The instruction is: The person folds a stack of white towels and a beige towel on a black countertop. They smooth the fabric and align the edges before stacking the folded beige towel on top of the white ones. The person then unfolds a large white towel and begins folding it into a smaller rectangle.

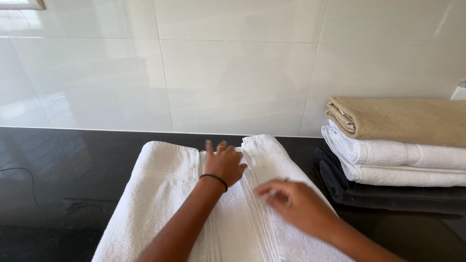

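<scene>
Where a white towel [160, 194] lies spread on the black surface [58, 184], left hand [224, 165] flat, fingers open on it, right hand [291, 201] pressing its fold, fingers loosely open, folded towel stack [398, 145] well right.

A white towel [160, 204] is spread on the black desk [58, 184]. The left hand [224, 165] is laid flat at its folded centre; the right hand [296, 204] is pressed on the right fold. A stack of folded towels [398, 145], beige, white and dark, is placed just beside it.
</scene>
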